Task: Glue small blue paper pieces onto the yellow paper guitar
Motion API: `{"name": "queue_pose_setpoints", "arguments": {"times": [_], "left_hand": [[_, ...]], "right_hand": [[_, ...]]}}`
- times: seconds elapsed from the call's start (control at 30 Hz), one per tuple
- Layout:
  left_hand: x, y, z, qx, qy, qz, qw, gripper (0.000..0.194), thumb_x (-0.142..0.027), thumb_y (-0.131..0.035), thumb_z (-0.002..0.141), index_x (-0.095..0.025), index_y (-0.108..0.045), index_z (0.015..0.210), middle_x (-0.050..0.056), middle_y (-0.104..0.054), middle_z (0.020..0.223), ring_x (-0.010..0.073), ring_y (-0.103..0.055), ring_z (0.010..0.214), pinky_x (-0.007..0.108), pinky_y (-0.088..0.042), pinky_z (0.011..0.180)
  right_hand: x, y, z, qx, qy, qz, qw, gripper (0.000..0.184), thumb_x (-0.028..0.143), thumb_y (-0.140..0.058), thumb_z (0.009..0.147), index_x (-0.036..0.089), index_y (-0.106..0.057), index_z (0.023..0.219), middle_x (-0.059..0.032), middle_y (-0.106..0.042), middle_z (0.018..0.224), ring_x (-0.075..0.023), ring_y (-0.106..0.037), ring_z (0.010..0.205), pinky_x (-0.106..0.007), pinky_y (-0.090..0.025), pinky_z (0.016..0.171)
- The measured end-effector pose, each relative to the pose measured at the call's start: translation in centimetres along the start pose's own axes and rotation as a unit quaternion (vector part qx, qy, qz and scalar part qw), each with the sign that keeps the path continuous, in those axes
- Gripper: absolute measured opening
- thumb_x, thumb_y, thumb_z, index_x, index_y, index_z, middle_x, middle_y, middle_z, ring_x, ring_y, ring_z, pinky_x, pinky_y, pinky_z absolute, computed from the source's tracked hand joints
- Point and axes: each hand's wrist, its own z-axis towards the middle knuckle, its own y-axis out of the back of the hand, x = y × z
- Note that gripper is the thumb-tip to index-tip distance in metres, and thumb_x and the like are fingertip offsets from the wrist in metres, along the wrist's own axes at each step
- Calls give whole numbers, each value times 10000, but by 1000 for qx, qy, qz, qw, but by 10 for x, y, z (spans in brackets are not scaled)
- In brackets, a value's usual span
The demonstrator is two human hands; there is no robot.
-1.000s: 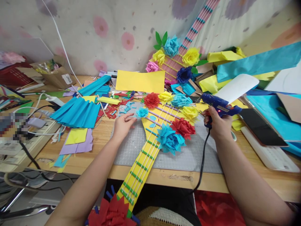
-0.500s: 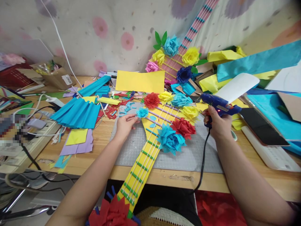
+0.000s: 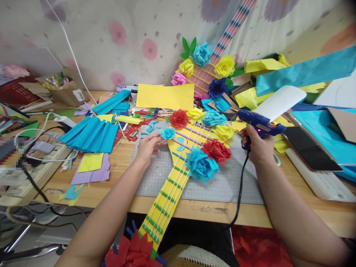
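A yellow paper guitar [image 3: 169, 193] with white strings and green frets lies slanted over the table's front edge, its body covered in red, yellow and blue paper flowers. At the body's left edge sits a small blue paper flower [image 3: 168, 133]. My left hand [image 3: 148, 146] has its thumb and fingertips at that flower's left side, pinching it; part of the grip is hidden. On the right, my right hand [image 3: 258, 142] is wrapped around the handle of a blue glue gun [image 3: 254, 119], held above the table with its nozzle facing left. A red light glows on it.
Under the guitar is a grey cutting mat [image 3: 236, 185]. Blue crepe paper [image 3: 90, 133] and paper scraps lie left, near a power strip [image 3: 52, 167]. A pink paper guitar [image 3: 200, 76] leans at the back. A phone [image 3: 311, 148] lies right; the gun's black cord [image 3: 241, 189] hangs down.
My left hand's fingers have shifted slightly at the small blue flower and look a little more spread. The glue gun and guitar stay almost where they were.
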Motion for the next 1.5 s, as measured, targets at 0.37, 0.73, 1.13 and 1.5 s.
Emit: {"name": "queue_pose_setpoints", "arguments": {"times": [0.37,0.73,1.13,1.5], "left_hand": [[1,2,0,-11,1,-7,1000,385,-227,-696,613,-121,-671,983,93,-739,877,179,-709,739,164,-411,440],[3,1,1,-9,-23,-15,1000,376,-149,-646,593,-138,-599,966,59,-707,850,142,-683,672,169,-454,447],[1,0,-5,-3,-15,36,999,417,-208,-670,574,-135,-589,976,77,-730,816,120,-642,546,156,-320,374],[2,6,-8,-4,-63,81,995,433,-173,-587,606,-168,-526,1034,52,-725,839,108,-613,548,176,-350,422]], "right_hand": [[2,1,0,2,7,2,1000,332,401,-791,625,151,-573,633,2,-603,560,-54,-436,360,-196,-335,322],[3,0,0,2,8,4,1000,322,403,-792,614,168,-573,638,13,-591,522,-62,-429,357,-195,-333,317],[5,0,-1,2,5,1,1000,341,407,-796,622,146,-578,600,4,-585,524,-53,-428,357,-193,-326,320],[6,1,-1,1,8,-11,1000,351,435,-785,626,152,-579,606,8,-593,538,-55,-426,363,-199,-339,333]]}}
